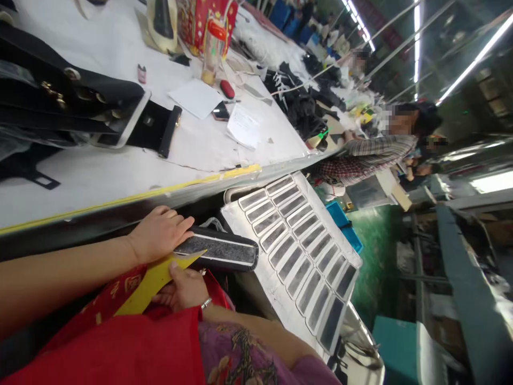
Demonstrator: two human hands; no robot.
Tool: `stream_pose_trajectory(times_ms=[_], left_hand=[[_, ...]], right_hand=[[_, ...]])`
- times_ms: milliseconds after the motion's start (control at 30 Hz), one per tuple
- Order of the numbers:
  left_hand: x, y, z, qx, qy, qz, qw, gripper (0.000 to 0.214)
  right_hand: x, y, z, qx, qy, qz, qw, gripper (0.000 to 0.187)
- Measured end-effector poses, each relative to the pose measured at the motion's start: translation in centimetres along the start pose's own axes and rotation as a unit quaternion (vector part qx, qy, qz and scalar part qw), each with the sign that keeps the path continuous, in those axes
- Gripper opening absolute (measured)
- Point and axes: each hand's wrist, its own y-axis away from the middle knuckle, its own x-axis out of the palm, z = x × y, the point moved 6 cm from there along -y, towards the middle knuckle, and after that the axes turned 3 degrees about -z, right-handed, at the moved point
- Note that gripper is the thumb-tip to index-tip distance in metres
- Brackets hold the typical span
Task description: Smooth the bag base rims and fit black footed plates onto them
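Observation:
My left hand (pixel 160 232) lies with curled fingers on the near end of a long black strip (pixel 222 251) that has a grey middle and white edges; it holds the strip down. Just below it, my right hand (pixel 182 289) pinches a yellow pointed sheet (pixel 158 275) whose tip rests on the strip by my left fingers. A ring or band shows at that hand's wrist side. Red cloth (pixel 132 342) covers my lap under both hands.
A white board (pixel 248 235) beside the strip carries several rows of similar grey pieces. The white worktable (pixel 120 176) with a yellow edge holds black bags (pixel 60 96), papers, a bottle and a red box. A person in a plaid shirt (pixel 372 155) works farther along.

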Motion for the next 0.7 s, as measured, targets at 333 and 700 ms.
stream_pose_trajectory(times_ms=[333,700], left_hand=[[1.0,0.0,1.7,-0.165,0.188,-0.009,0.968,0.055],[4.2,8.1,4.1,-0.354,0.701,-0.061,0.616,0.056]], right_hand=[[-0.2,1.5,2.3,0.016,0.118,-0.034,0.992,0.035],[0.1,1.2,21.7,-0.293,0.212,-0.141,0.922,0.030]])
